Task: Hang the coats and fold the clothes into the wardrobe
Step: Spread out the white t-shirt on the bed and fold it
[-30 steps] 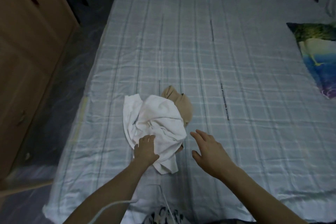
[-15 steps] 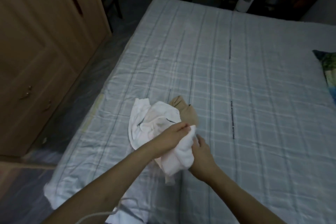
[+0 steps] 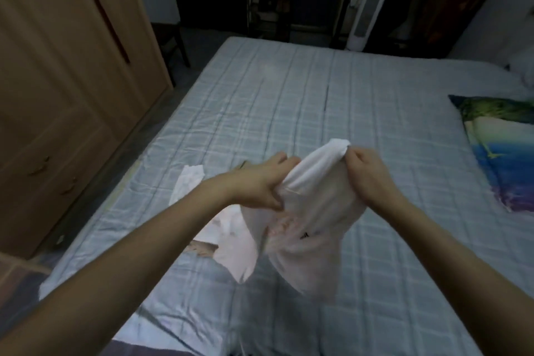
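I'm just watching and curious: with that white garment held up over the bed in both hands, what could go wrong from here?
Two things, I'd guess. The left hand and right hand grip the white cloth garment bunched close together, so it may open twisted and fold unevenly. Its hanging end dangles near a second white piece on the checked blue bedsheet and might snag or drag it along.

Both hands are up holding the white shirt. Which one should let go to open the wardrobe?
Probably the left hand: the tan wooden wardrobe stands on its side. The right hand can keep the white fabric shirt.
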`<state>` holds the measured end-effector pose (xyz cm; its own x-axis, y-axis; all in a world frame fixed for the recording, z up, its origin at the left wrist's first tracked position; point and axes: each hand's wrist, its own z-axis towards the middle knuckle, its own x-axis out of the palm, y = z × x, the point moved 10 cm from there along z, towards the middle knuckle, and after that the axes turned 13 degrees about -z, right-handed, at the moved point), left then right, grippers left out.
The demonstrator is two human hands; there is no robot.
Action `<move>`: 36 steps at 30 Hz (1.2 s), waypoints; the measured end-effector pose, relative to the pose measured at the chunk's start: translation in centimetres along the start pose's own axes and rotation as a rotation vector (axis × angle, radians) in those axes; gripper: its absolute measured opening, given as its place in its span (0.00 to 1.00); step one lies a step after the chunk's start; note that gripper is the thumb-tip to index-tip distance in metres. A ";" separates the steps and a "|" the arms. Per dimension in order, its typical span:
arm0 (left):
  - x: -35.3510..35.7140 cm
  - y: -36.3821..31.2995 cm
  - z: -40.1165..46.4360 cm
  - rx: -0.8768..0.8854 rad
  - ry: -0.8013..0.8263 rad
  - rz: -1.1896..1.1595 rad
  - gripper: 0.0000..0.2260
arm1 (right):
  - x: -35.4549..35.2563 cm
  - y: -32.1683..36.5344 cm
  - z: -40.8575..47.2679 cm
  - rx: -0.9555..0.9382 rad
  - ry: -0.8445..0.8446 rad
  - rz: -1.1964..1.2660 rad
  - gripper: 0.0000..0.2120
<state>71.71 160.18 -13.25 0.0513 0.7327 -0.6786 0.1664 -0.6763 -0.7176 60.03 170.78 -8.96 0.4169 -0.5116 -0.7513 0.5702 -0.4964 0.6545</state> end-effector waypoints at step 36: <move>4.3 5.2 3.0 -0.200 -0.051 0.023 0.13 | -11.7 -11.3 -1.8 -0.160 0.504 -0.582 0.07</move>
<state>69.82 159.60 -20.43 0.0079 0.7089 -0.7052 0.3584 -0.6604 -0.6599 49.98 183.63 -7.72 0.2691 0.1981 -0.9425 0.8745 -0.4602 0.1530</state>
